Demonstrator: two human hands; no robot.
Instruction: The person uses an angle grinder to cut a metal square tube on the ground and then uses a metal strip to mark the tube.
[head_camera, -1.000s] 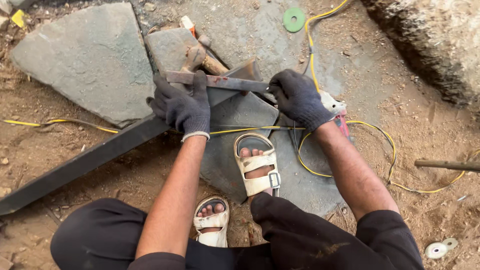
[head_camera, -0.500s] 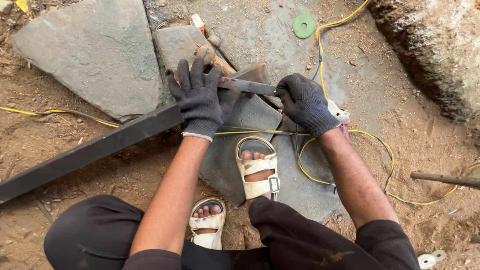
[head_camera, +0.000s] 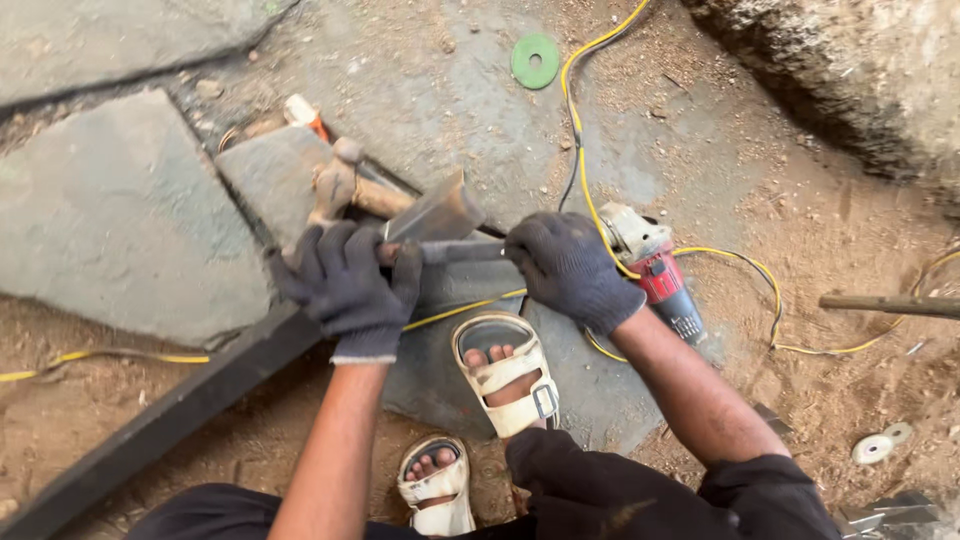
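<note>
Down on the dusty ground, crouched low over a grey stone slab (head_camera: 600, 395), with both hands in dark knitted gloves. Gripped between them, a flat metal tool (head_camera: 462, 250), laid crosswise just above the stone, its broad wedge-shaped end (head_camera: 440, 212) tilted up and away from the body.

Left hand (head_camera: 350, 288) closed round the tool just below that broad end, fingers (head_camera: 335, 255) curled over the top and hiding the metal there. Right hand (head_camera: 570, 270) clenched round the other end, fingers (head_camera: 535, 245) wrapped tight, with only a short bare stretch of the shaft visible between the two gloves. Held at both ends, most likely to keep it level and stop it twisting against the stone.

Sandalled foot (head_camera: 505, 375) planted on the slab just below the tool, probably to pin the stone in place; second sandal (head_camera: 435, 485) further back on the earth.

Close by, kept within reach:
- Wooden-handled hammer (head_camera: 360, 195) on a smaller slab (head_camera: 265, 175), just beyond the left hand.
- Red angle grinder (head_camera: 655, 270) just beside the right wrist, on a yellow cable (head_camera: 585, 90).
- Long dark steel bar (head_camera: 170, 420) slanting off to the lower left, under the left forearm.
- Green disc (head_camera: 535, 60) well apart, up on the ground.
</note>
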